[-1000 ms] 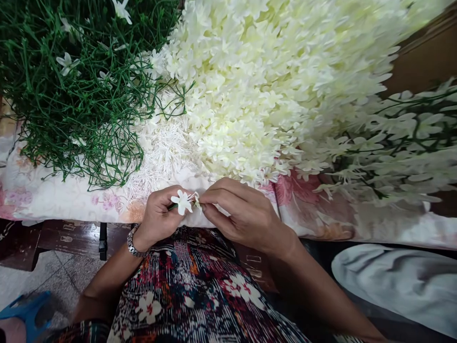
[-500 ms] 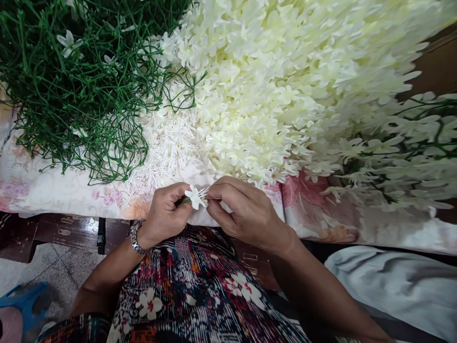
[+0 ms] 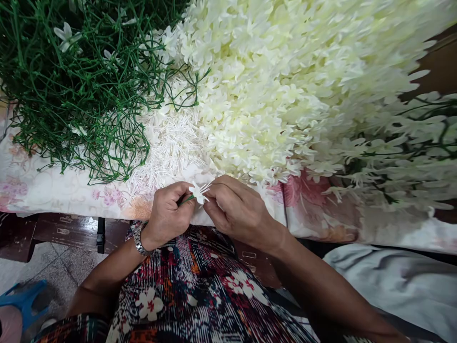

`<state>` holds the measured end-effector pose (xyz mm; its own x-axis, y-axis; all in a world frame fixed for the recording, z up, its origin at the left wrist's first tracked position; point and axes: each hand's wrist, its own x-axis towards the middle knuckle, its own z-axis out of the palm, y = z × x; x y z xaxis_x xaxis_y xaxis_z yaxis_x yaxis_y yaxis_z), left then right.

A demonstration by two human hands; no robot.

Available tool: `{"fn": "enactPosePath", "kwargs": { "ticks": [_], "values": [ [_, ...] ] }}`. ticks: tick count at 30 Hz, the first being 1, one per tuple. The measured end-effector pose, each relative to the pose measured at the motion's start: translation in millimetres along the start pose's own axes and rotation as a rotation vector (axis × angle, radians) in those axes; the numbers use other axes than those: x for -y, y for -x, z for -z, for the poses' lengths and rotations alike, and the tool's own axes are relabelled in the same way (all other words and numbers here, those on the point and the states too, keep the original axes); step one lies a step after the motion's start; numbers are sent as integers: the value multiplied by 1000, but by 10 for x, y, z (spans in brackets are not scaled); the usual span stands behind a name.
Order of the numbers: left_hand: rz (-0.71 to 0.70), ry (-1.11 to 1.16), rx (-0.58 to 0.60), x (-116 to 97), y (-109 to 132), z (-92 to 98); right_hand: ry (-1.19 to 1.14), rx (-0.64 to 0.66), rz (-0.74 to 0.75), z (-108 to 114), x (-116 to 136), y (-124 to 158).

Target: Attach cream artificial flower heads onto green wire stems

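Between my hands is a small white artificial flower [image 3: 197, 193] with thin white stamens sticking out to the right. My left hand [image 3: 171, 209], with a metal watch on its wrist, is closed around the flower's green stem [image 3: 188, 198]. My right hand [image 3: 241, 209] pinches at the stamen side of the flower, thumb and forefinger together. Whether those fingers grip the petals or only the stamens is hard to see. Just beyond my hands lies a heap of loose white stamens [image 3: 171, 143] on the floral cloth.
Green plastic stems [image 3: 78, 90] are piled at the left. A large mound of cream-white petals [image 3: 271, 95] fills the middle and right. Stemmed white flowers [image 3: 389, 157] lie at the far right. The floral tablecloth [image 3: 64, 190] runs along the near edge; a blue stool [image 3: 26, 302] stands lower left.
The flower has shifted slightly right and up and turned a little between my fingers. My right fingers have closed in nearer to its petals.
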<state>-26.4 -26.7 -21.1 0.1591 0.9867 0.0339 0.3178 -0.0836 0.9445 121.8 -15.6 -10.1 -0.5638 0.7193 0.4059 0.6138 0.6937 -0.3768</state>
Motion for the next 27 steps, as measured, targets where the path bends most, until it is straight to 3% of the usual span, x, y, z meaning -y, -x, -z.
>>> {"fn": "enactPosePath", "kwargs": {
  "ticks": [3, 6, 9, 13, 27],
  "values": [
    [11, 44, 5, 8, -3, 4, 10, 1, -3, 2, 14, -9],
    [48, 212, 24, 35, -4, 22, -145, 36, -43, 96, 20, -29],
    [180, 453, 20, 74, 1, 45, -304, 58, -58, 254, 20, -49],
    [293, 680, 49, 98, 6, 68, -278, 42, -23, 376, 13, -55],
    [164, 628, 86, 72, -7, 76, -176, -49, 29, 235, 35, -83]
  ]
}}
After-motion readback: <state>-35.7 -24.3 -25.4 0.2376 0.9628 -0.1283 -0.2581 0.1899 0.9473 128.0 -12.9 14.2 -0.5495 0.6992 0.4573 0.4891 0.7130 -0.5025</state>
